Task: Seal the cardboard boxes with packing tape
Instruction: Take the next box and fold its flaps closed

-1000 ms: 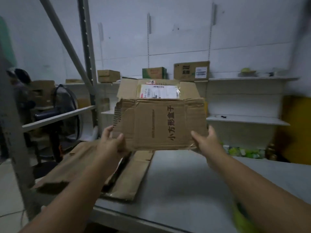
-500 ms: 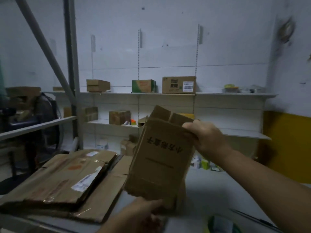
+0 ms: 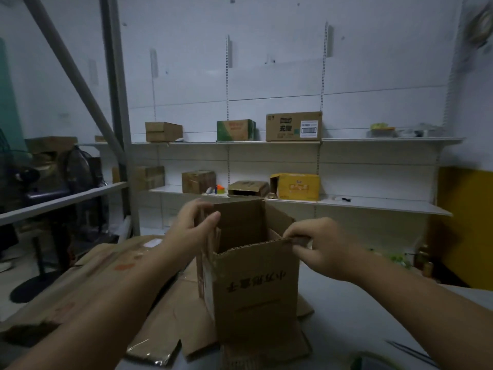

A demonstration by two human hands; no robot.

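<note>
Two hands on the cardboard box [image 3: 256, 287] now. Half a second back it was a flat sleeve held tilted, right hand high and left hand low. Now it's popped into a square tube standing upright on the table [image 3: 373, 316], top open, print upside down on the near face.

Left hand [image 3: 186, 225]: thumb and fingers curled onto the left top flap, pinching it. Right hand [image 3: 320, 247]: fingertips pinching the right flap, which is bent outward at the near top corner. Box sits directly between the two hands, rim at fingertip level. Stack of flattened cartons [image 3: 101, 279] lies under and left of the left forearm.

For the task: erecting looks done, sealing not started. Top flaps are up or out, none folded shut. Bottom closure is hidden, can't tell. No tape roll identifiable; the green blur [image 3: 356, 363] below the right forearm could be anything. Likely next: fold the flaps in, then find tape.
</note>
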